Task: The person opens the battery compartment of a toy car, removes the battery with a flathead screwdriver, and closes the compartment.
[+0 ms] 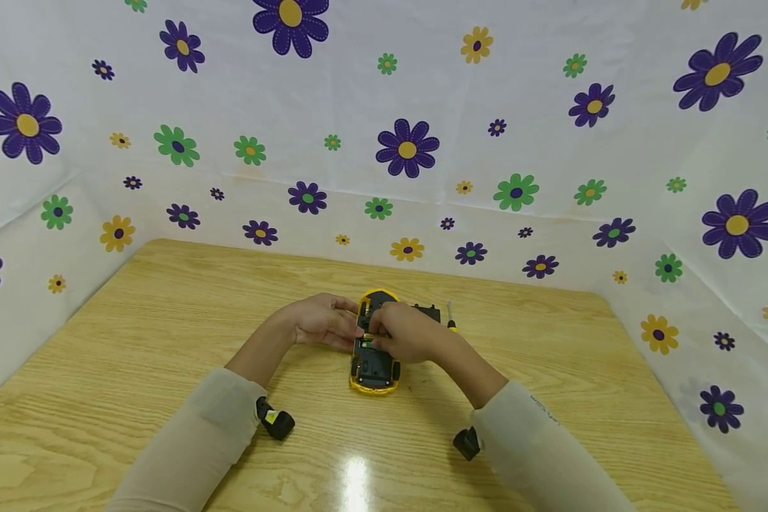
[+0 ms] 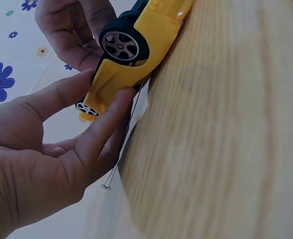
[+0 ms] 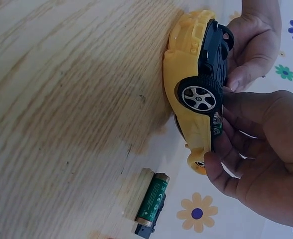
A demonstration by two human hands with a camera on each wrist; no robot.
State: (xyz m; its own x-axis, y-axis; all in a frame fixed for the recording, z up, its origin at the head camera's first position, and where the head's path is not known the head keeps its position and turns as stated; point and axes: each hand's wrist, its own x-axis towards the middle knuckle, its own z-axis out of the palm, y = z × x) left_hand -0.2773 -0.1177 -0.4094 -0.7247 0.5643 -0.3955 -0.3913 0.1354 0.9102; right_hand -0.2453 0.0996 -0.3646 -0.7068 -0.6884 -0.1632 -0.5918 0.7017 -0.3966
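A yellow toy car [image 1: 374,377] lies wheels up on the table, its black underside facing me. My left hand [image 1: 323,323] grips its left side, thumb at the underside's edge and fingers along the yellow body, as the left wrist view shows. From the other side my right hand [image 1: 409,334] reaches over the open battery compartment, thumb and fingertips pinching at a green battery [image 3: 217,125] in it. The fingers partly hide the compartment. A loose green battery [image 3: 153,199] lies on the table beside the car, next to a black cover [image 1: 430,313].
A screwdriver [image 1: 451,320] with a yellow and black handle lies right of the black cover. Behind the wooden table [image 1: 230,277] hangs a white cloth [image 1: 333,171] with printed flowers. Both wrists carry small black cameras.
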